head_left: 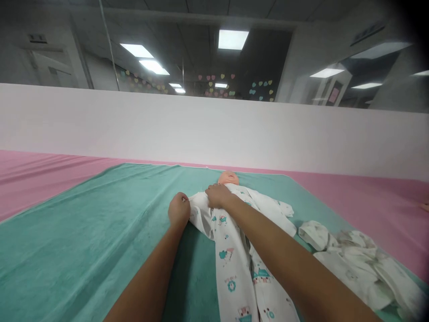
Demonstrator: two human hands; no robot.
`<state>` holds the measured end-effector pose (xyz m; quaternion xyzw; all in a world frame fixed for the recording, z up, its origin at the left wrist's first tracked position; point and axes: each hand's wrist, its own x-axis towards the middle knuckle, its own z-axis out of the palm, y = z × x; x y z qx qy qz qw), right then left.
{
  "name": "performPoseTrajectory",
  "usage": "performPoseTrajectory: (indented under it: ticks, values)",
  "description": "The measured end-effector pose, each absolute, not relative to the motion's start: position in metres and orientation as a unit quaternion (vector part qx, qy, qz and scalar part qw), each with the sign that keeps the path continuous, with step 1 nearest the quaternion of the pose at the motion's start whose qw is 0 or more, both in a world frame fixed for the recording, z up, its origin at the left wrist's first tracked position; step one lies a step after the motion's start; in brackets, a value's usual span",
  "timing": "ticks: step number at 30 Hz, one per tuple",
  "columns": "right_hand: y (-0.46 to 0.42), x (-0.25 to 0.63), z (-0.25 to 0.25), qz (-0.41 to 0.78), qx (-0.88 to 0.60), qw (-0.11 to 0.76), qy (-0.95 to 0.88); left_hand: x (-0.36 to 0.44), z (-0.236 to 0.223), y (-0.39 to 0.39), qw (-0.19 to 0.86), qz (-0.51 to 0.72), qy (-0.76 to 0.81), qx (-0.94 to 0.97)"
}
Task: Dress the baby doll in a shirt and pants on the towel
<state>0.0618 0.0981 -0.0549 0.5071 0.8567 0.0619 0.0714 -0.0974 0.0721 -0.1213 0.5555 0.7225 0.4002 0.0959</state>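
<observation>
A baby doll [228,178] lies on its back on a teal towel [100,232], dressed in a white printed sleepsuit [234,259]. My left hand [178,209] is closed on the end of the sleepsuit's left-hand sleeve. My right hand [217,195] is closed on the fabric at the doll's shoulder, just below its head. Both of my forearms reach in from the bottom edge, and the right one covers part of the suit.
A crumpled white garment [355,261] lies on the towel at the right. The towel rests on a pink surface [368,201] backed by a low white wall [214,129]. Behind it is glass reflecting ceiling lights.
</observation>
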Motion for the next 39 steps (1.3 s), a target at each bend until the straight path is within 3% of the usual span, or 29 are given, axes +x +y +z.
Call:
performPoseTrajectory:
  ticks: [8, 26, 39]
  values:
    - [0.121, 0.051, -0.053, 0.03, 0.519, 0.146, 0.842, -0.098, -0.119, 0.071, 0.096, 0.404, 0.718, 0.558]
    - [0.095, 0.108, 0.003, 0.094, 0.608, 0.132, 0.777, -0.107, -0.112, 0.062, 0.107, 0.429, 0.741, 0.506]
    - [0.102, 0.14, 0.005, 0.09, 0.614, 0.097, 0.779, -0.117, -0.113, 0.058, 0.126, 0.452, 0.76, 0.45]
